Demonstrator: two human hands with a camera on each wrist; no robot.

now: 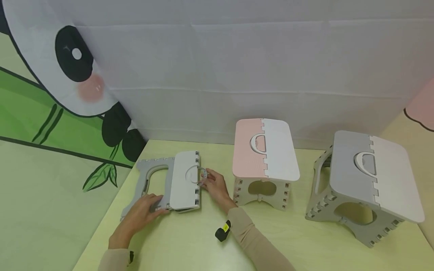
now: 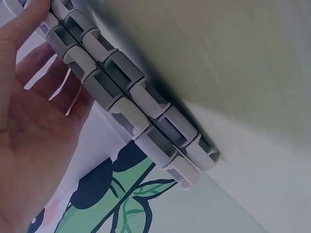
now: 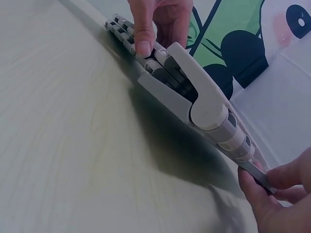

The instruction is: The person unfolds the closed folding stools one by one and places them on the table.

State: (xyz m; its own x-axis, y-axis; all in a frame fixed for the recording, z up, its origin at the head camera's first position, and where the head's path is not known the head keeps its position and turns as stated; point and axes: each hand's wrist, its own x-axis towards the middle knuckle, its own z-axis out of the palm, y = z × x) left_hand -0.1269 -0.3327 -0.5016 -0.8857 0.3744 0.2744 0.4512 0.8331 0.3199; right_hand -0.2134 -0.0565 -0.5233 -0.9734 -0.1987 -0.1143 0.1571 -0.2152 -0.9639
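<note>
A grey-and-white folding step stool (image 1: pixel 184 184), folded flat, is at the left of the table in the head view. My left hand (image 1: pixel 140 213) grips the grey leg end, thumb on the near edge and fingers on the far side, as the right wrist view shows. The carry handle (image 1: pixel 203 176) sticks out at the stool's right edge, and my right hand (image 1: pixel 217 188) pinches it between thumb and fingers. Hinge knuckles (image 2: pixel 124 94) run along the stool's edge in the left wrist view. A shadow lies under the stool in the right wrist view.
A pink-and-white step stool (image 1: pixel 281 150) stands unfolded right of my right hand. Farther right, a larger grey-and-white one (image 1: pixel 396 177) stands unfolded. Behind the pale wooden table (image 1: pixel 190 244) hangs a creased white cloth (image 1: pixel 237 67) with a cartoon print at its left.
</note>
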